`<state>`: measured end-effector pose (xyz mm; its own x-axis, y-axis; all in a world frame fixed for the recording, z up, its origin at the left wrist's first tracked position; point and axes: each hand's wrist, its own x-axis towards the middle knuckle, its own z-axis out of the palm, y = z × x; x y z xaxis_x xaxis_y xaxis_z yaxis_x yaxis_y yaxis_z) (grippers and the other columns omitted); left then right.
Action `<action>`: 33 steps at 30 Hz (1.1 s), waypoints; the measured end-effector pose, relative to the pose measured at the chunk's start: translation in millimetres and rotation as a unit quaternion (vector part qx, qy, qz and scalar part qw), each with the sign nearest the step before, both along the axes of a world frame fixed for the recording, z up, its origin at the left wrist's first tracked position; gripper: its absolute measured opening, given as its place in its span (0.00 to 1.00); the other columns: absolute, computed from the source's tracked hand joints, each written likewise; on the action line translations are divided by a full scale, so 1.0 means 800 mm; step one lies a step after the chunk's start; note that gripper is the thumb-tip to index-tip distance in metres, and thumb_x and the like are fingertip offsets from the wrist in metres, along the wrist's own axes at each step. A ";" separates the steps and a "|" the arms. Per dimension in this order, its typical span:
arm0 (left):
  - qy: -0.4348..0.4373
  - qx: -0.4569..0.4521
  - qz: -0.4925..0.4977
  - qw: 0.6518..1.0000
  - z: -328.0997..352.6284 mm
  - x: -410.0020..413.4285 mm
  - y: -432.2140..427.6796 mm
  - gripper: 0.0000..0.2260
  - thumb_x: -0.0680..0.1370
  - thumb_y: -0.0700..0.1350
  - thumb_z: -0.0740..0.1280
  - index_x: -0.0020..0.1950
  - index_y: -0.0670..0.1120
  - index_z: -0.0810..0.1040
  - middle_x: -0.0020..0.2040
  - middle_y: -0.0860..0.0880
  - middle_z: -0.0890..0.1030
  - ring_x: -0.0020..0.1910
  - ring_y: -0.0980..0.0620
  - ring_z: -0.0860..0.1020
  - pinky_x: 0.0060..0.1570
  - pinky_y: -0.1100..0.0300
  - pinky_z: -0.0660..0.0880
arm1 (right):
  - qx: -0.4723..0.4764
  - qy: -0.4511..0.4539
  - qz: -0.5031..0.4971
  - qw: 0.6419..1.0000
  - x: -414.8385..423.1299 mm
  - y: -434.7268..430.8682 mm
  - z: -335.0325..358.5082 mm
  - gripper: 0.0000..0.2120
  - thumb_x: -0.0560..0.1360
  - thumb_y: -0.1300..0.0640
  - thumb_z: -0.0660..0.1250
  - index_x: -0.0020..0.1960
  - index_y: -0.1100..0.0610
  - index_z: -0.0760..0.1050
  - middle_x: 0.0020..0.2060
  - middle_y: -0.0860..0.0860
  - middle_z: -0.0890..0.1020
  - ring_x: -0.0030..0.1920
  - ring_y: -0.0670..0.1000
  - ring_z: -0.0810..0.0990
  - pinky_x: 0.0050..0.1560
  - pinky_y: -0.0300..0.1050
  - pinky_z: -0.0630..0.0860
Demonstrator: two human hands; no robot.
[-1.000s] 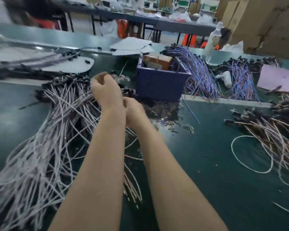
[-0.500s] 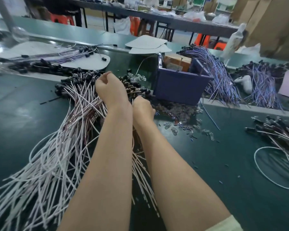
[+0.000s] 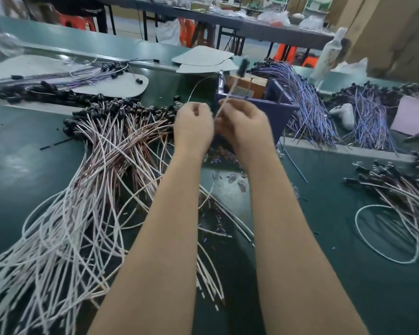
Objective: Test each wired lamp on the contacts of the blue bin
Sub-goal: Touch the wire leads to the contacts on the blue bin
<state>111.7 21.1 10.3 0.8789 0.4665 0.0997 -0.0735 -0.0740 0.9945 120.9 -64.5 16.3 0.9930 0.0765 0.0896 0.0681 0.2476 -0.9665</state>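
Observation:
Both hands are raised close together in front of the blue bin [image 3: 282, 113]. My right hand [image 3: 246, 124] pinches the white wire of one wired lamp [image 3: 242, 66], whose black socket sticks up, blurred, above the bin. My left hand [image 3: 194, 125] is curled beside it, and its fingertips meet the same wire low down. A big heap of white-wired lamps [image 3: 102, 151] with black sockets lies to the left, under my left forearm. A brown box sits inside the bin, and a metal contact [image 3: 221, 77] stands at its left rim.
Bundles of purple-wired lamps [image 3: 307, 102] lie right of and behind the bin. More white-wired lamps [image 3: 397, 189] and a loose wire loop [image 3: 385, 235] lie at the right. Small scraps [image 3: 235, 177] litter the green table. White card sheets [image 3: 203, 60] lie behind.
Both hands have lifted from the heap and moved right toward the bin. One lamp has come up out of the heap with them, its socket now above the bin.

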 end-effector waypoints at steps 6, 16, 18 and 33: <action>0.040 0.215 -0.273 0.937 0.014 -0.007 -0.056 0.14 0.82 0.47 0.58 0.47 0.42 0.78 0.36 0.49 0.80 0.31 0.55 0.78 0.38 0.60 0.76 | 0.296 0.032 -0.197 0.934 -0.002 -0.106 0.009 0.09 0.79 0.67 0.60 0.41 0.61 0.74 0.24 0.49 0.78 0.25 0.43 0.77 0.29 0.35 0.76; 0.013 0.308 -0.204 0.929 -0.014 0.012 -0.135 0.10 0.80 0.47 0.61 0.51 0.45 0.81 0.48 0.45 0.82 0.49 0.45 0.78 0.48 0.57 0.72 | -0.021 0.005 -0.168 0.986 0.003 -0.150 -0.067 0.15 0.79 0.56 0.64 0.33 0.55 0.75 0.23 0.44 0.76 0.24 0.42 0.69 0.25 0.34 0.65; 0.020 0.320 -0.208 0.924 -0.028 0.012 -0.135 0.10 0.80 0.47 0.61 0.52 0.44 0.81 0.49 0.45 0.82 0.49 0.46 0.78 0.48 0.58 0.72 | -0.037 0.013 -0.184 0.982 0.007 -0.152 -0.079 0.15 0.79 0.58 0.63 0.34 0.56 0.75 0.22 0.45 0.76 0.23 0.42 0.70 0.25 0.34 0.66; 0.012 0.275 -0.206 0.939 -0.049 0.018 -0.105 0.09 0.81 0.46 0.61 0.49 0.46 0.80 0.32 0.55 0.74 0.34 0.52 0.72 0.39 0.61 0.66 | 0.069 0.061 -0.155 0.984 -0.002 -0.140 -0.078 0.09 0.79 0.59 0.63 0.41 0.59 0.75 0.28 0.49 0.75 0.26 0.45 0.71 0.27 0.34 0.69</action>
<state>125.9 -62.9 -28.5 0.9786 -0.0299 0.2035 -0.1863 -0.5475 0.8158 119.5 -176.7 -45.9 0.9708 -0.2358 -0.0435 0.0464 0.3629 -0.9307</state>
